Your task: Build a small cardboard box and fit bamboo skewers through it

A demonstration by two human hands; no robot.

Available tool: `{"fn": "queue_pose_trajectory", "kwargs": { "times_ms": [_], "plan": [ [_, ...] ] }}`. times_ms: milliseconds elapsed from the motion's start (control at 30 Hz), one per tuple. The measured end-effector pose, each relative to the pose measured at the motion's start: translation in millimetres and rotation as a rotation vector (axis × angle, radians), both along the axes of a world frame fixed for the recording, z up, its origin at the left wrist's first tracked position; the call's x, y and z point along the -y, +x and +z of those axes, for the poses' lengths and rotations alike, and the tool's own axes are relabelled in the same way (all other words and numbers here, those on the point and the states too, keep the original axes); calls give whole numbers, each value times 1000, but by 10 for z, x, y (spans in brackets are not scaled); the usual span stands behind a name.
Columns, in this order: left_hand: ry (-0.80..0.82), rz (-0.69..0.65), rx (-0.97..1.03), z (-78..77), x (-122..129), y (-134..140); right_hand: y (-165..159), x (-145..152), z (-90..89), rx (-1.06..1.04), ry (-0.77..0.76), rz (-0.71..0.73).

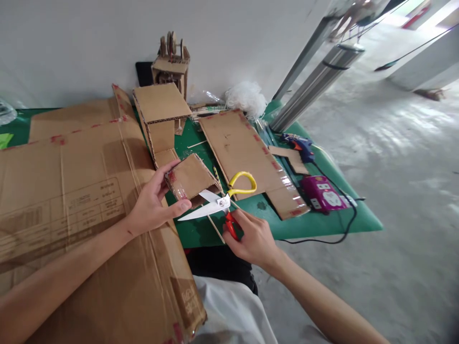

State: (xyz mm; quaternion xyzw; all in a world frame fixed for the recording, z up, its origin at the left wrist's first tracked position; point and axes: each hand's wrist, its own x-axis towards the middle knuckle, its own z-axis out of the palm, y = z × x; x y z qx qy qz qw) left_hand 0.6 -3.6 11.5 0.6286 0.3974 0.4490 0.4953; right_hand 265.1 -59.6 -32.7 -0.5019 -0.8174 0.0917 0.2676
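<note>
The person is showing two bare arms, with no sleeves coming down over them. The left hand (154, 203) and the right hand (253, 239) are wearing no gloves, rings or watch. Near the bottom, the person is wearing a white top (233, 313) and dark trousers (220, 265).

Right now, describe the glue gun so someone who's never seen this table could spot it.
Start at the green table and follow its right edge. Just beyond the purple power strip, toward the wall, lies the glue gun. It is the only blue tool with orange trim there, among flat brown cardboard.
</note>
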Motion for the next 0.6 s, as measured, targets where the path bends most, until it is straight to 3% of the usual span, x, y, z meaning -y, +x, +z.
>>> {"fn": "queue_pose_trajectory", "kwargs": {
  "times_ms": [233, 433, 600],
  "plan": [
    [16, -11, 21, -58, 5, -8, -30, 39, -17, -16, -20, 3],
    [0, 0, 45, -80, -20, -7, -41, 39, -6, 53, 102, -63],
    [23, -16, 57, -119, -56, -23, -39, 59, 56, -51, -66, 37]
  ]
}}
